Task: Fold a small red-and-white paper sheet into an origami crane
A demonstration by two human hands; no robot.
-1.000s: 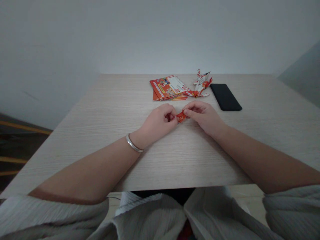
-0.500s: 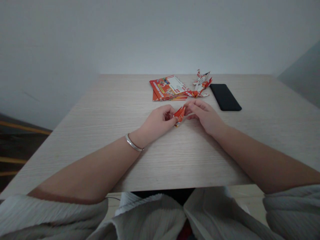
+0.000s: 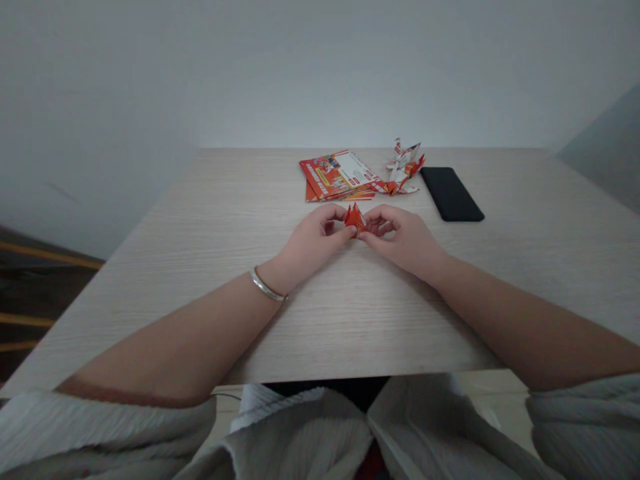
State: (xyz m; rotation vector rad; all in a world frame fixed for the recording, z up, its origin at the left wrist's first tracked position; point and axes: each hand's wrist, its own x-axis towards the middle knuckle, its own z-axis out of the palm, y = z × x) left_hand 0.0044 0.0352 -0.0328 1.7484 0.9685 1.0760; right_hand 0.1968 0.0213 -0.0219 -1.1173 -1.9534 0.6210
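A: Background was a pale wall (image 3: 320,73) with a light wood-grain counter (image 3: 230,220) in front. Where was the workpiece?

B: The folded red paper (image 3: 355,219) was around the middle of the counter, between the left hand (image 3: 320,237) and the right hand (image 3: 397,230). Pointed tips stuck up.

A: State of the left one?

B: Pinching the paper at its left side. Thumb over the near face, index finger curled behind. Silver bracelet (image 3: 265,285) on that wrist.

A: And the right one?

B: Grasping the same piece at its right edge, thumb low, index finger higher. Its remaining fingers were curled under, partly hidden; couldn't tell whether they bore on the paper. The two thumb tips sat close together at the bottom of the fold; touching or not, couldn't tell.

A: What else was on the surface?

B: All of it beyond the hands. Stack of printed leaflets (image 3: 337,177), red and white, slightly fanned. Right of that, white-and-red folded paper figures (image 3: 403,170); they met the stack's right corner, on top or just beside, couldn't tell. Further right, a black phone-like slab (image 3: 451,193), lying flat, far-left corner near the figures.

A: Arms?

B: Both forearms reached in from the near side, bare up to loose grey sleeves (image 3: 120,430).
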